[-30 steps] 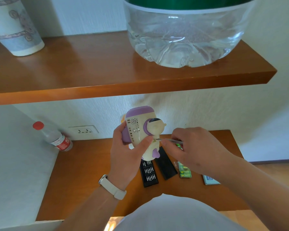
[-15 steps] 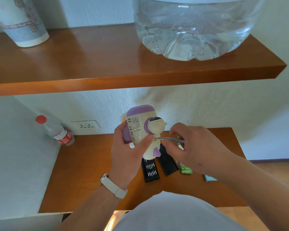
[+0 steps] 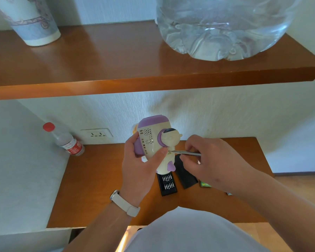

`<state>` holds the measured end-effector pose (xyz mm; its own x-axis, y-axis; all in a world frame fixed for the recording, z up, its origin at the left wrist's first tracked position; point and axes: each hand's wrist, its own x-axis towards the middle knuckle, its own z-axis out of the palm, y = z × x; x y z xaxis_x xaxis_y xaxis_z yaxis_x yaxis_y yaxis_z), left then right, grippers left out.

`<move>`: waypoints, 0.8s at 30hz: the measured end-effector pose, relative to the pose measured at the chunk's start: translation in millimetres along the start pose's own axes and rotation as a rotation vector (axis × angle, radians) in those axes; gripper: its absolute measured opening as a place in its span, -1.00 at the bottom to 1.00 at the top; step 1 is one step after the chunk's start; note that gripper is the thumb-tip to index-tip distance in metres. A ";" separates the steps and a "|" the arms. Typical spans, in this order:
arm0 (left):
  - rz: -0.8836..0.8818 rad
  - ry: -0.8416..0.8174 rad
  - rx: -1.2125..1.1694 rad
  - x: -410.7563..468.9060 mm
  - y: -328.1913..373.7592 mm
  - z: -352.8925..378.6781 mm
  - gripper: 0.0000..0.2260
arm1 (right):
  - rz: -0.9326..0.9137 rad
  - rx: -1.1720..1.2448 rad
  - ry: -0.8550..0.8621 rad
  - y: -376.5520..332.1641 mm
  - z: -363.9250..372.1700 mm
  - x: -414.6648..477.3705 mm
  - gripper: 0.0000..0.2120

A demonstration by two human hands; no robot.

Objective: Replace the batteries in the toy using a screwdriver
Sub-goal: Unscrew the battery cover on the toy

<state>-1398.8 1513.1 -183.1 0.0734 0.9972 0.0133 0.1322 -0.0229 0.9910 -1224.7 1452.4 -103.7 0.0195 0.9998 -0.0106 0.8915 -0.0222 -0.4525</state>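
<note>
Now left hand [image 3: 140,166] clasps cream-and-purple plastic toy [image 3: 154,144]; right hand [image 3: 213,164] fingers pinch slim metal screwdriver [image 3: 186,152], tip at screw. Best: keep shaft square, press firmly, brace toy.

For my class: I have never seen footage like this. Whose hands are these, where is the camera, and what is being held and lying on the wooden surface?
The camera sits on a person's head, looking down at their own bare hands; there is no machine. The left hand grips a cream and purple toy. The right hand holds a thin metal screwdriver, its tip against the toy's side. On the lower shelf lie an open black bit case, its lid, and a green pack, perhaps batteries. A red-capped bottle stands left.
</note>
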 end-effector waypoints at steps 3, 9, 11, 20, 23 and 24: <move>0.001 0.004 -0.002 1.3 -2.0 -2.4 -0.36 | 0.028 -0.003 -0.010 -1.7 3.0 1.2 -0.68; -0.004 0.006 -0.005 5.5 -6.7 -9.8 -0.37 | 0.034 -0.097 -0.007 -8.1 10.3 4.8 -0.56; -0.006 -0.004 -0.016 6.3 -8.6 -12.5 -0.37 | 0.045 -0.104 -0.014 -9.9 12.6 4.8 -0.61; -0.012 -0.049 -0.037 13.9 -18.0 -24.1 -0.38 | 0.080 0.031 0.033 -22.3 27.4 4.3 -0.73; -0.019 -0.068 -0.050 17.5 -19.7 -29.2 -0.37 | 0.098 0.017 0.047 -24.4 35.1 6.3 -0.62; -0.025 -0.074 -0.051 19.0 -20.6 -30.9 -0.37 | 0.103 0.008 0.057 -24.4 37.9 6.8 -0.61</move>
<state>-1430.7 1534.7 -199.1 0.1443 0.9894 -0.0192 0.0845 0.0070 0.9964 -1263.5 1459.7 -126.5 0.1369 0.9906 -0.0065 0.8800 -0.1246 -0.4584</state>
